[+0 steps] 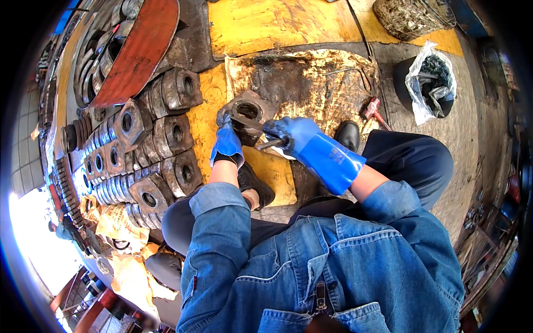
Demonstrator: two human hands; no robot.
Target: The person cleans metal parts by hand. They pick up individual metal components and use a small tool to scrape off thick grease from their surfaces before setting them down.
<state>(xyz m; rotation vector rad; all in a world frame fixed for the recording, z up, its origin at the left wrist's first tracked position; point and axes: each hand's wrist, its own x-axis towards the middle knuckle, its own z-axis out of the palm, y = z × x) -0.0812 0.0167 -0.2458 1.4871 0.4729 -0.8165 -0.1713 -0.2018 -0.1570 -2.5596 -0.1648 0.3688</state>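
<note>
In front of me a dark, greasy square metal block (261, 105) with a round hole stands tilted on the stained sheet. My left hand (226, 137), in a blue rubber glove, is closed on the block's left edge. My right hand (297, 135), in a matching glove blackened at the fingers, grips a flat metal tool (247, 123). The tool's blade lies across the near side of the block, below the hole, with its tip beside my left fingers. Its exact kind is unclear, since my right glove covers the other end.
Several similar holed blocks (150, 198) stand in rows at left, beneath a curved reddish-brown strip (141, 50). A red-headed hammer (371, 108) lies right of the stained sheet (327, 100). Beyond it stands a plastic-lined black bucket (408, 83); a dirty tub (408, 19) sits farther back.
</note>
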